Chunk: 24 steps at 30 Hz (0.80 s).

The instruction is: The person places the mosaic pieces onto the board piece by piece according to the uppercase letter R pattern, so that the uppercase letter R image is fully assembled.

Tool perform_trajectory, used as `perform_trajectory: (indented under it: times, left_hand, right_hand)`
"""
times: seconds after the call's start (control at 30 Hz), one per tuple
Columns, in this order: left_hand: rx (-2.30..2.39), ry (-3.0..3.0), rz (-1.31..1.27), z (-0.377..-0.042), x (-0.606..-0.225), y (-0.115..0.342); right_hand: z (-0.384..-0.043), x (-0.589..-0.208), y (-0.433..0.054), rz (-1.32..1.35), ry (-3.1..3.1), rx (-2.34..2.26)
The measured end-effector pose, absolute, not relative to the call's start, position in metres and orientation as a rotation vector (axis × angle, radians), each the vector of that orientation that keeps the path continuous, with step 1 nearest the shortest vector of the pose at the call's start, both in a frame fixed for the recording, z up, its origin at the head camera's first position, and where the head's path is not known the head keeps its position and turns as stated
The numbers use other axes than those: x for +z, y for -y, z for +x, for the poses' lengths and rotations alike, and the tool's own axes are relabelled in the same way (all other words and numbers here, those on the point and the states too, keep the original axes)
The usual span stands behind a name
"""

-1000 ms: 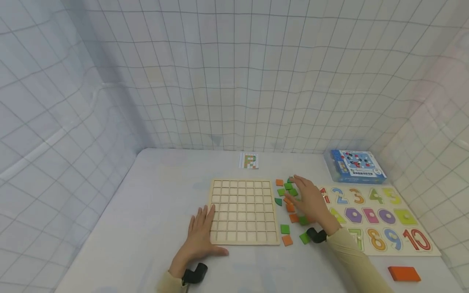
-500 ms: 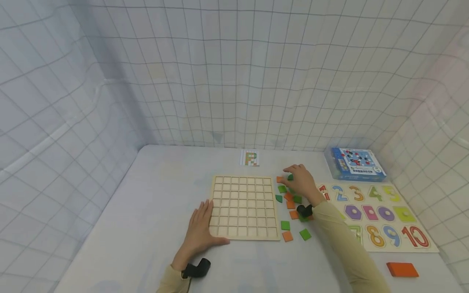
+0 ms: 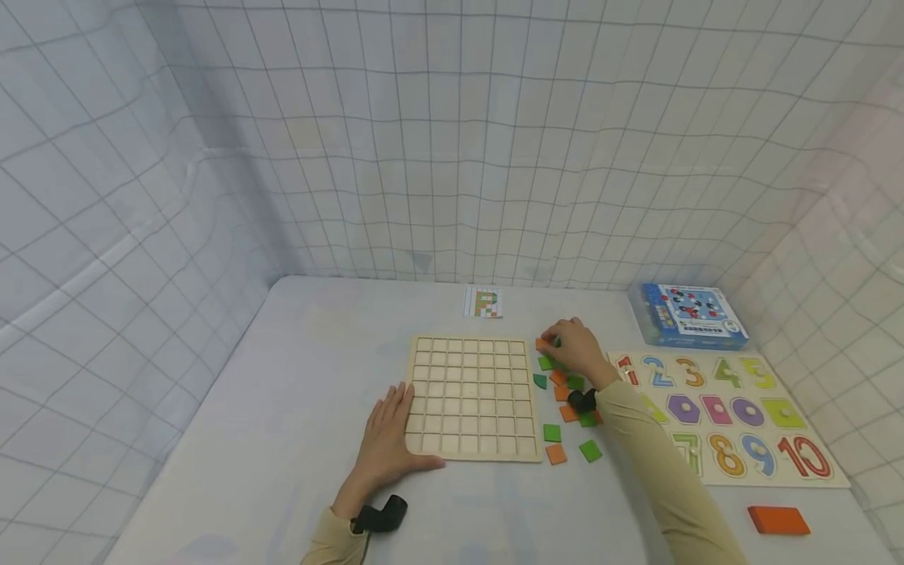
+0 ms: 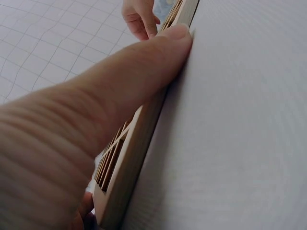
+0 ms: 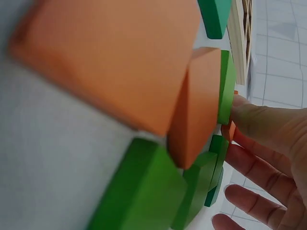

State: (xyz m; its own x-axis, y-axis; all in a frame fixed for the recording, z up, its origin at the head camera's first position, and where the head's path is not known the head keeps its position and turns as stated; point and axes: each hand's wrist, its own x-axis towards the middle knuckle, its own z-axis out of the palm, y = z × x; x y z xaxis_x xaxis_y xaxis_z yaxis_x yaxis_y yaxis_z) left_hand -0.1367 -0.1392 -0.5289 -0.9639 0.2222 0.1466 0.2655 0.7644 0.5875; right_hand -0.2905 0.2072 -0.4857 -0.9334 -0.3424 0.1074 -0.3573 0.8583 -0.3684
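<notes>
- Nearest on the right I see 1 orange block (image 3: 779, 519), close to the bench (image 3: 268, 439) edge on that side.
- I have the left hand (image 3: 384, 447) spread wide, fingers straight along the left side of the grid board (image 3: 452, 458), thumb against its near edge; from there the white surface gives me room out to the slanting left edge.
- The grid board, 1 of it, sits flat mid-bench; I count 7 rows of 7 cells.
- Just past its right edge lie the loose pieces: I make out at least 6 orange tiles (image 3: 555, 453), at least 6 green tiles (image 3: 590, 450) and 2 dark green quarter-rounds (image 3: 540, 381); the hand and wrist cover some, so I cannot give a full count.
- To their right I see 1 number board (image 3: 766, 473), showing 9 numerals and 5 shapes; the sleeve crosses its left side, leaving little space between.
- I have the right hand (image 3: 577, 345) narrow at the pile's far end, thumb and forefinger pinching 1 orange tile (image 3: 542, 344).
- Farther: 1 blue box (image 3: 688, 315) at right, 1 pattern card (image 3: 483, 302) near the far edge, then the checked fabric wall (image 3: 452, 157).
</notes>
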Motion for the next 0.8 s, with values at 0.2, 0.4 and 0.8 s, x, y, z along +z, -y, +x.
perform_trajectory:
  times: [0.2, 0.4, 0.8]
  left_hand:
    - [-0.975, 2.888, -0.394, -0.1358, -0.5274, 0.1383]
    - [-0.970, 2.886, -0.394, -0.1350, -0.5268, 0.1381]
    - [-0.978, 2.878, -0.405, -0.1341, -0.5258, 0.1380]
  right_hand:
    - [-0.2905, -0.4836, -0.2065, 0.555, 3.013, 0.606]
    - [-0.2916, -0.4833, -0.2058, 0.563, 3.025, 0.622]
    - [-0.2929, -0.4833, -0.2066, 0.571, 3.027, 0.602]
